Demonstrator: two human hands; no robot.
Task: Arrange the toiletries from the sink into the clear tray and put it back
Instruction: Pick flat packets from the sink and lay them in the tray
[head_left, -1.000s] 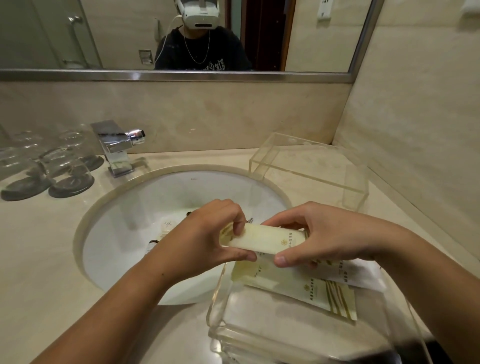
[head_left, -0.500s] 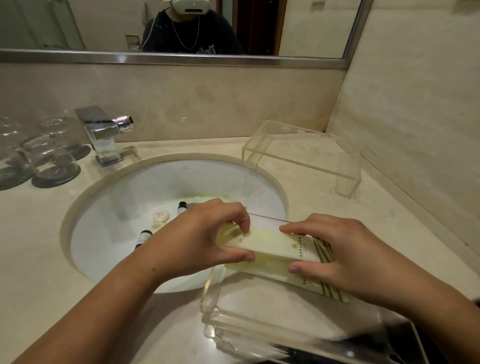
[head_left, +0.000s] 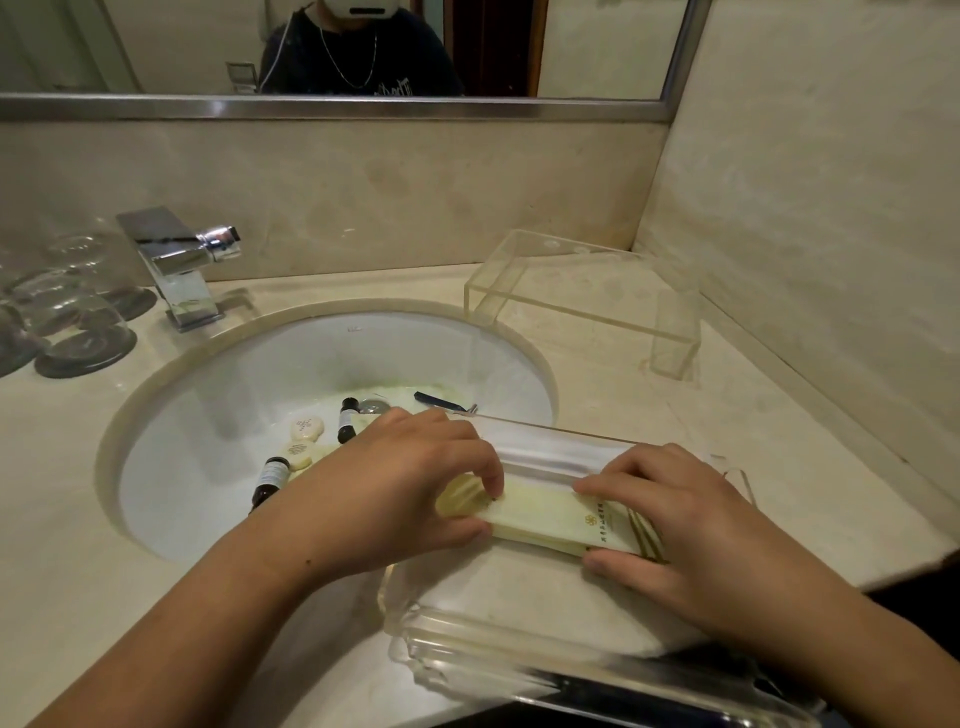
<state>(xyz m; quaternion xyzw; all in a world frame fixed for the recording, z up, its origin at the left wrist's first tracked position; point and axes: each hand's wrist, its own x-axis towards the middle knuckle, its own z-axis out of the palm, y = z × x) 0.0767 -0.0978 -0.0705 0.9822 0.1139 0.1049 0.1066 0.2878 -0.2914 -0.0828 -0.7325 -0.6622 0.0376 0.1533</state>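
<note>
Pinching opposite ends of the cream packet stack (head_left: 550, 519), the left hand (head_left: 400, 488) and right hand (head_left: 670, 514) hold it inside the clear tray (head_left: 519, 670), long axis left-right. Remaining bottles (head_left: 270, 478) lie in the sink (head_left: 218, 374), frame left, nearer the left hand.

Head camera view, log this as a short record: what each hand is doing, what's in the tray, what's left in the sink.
left hand: grip on the left end of the flat cream toiletry packets
right hand: grip on the packets' right end
clear acrylic tray: holds only those packets, against its far wall
white round sink: two small dark bottles, two cream soaps, blue-handled razor
clear acrylic stand: far right on the counter
</note>
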